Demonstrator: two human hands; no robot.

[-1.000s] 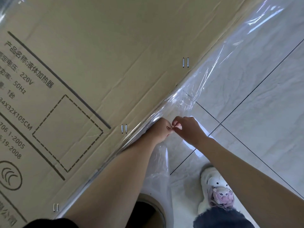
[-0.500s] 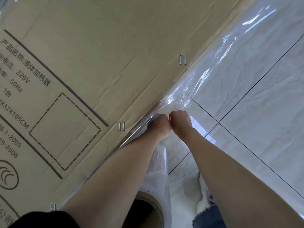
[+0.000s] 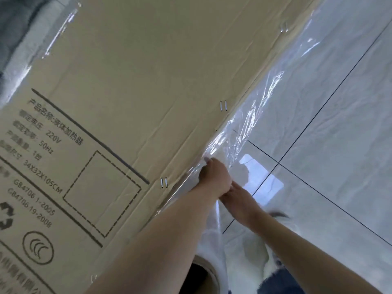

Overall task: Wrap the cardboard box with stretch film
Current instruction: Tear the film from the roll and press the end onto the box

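A large tan cardboard box (image 3: 148,85) with black printed text and staples fills the left and middle of the head view. Clear stretch film (image 3: 250,124) runs crumpled along its right edge and over the side facing the floor. My left hand (image 3: 214,177) is closed on the film at that box edge. Just below and behind it, my right hand (image 3: 237,200) also pinches the film, partly hidden by the left wrist. The film roll (image 3: 209,270) with its cardboard core stands low between my forearms, film trailing up from it.
Glossy white floor tiles (image 3: 328,166) with dark grout lines lie to the right, with a bright window reflection (image 3: 263,177). A white slipper (image 3: 273,264) and a blue trouser hem (image 3: 277,283) show at the bottom. A grey surface (image 3: 12,39) lies beyond the box's upper left.
The view has shifted down and right. My left hand has pushed further along the box edge with the film, and my right hand has dropped back below and behind it.
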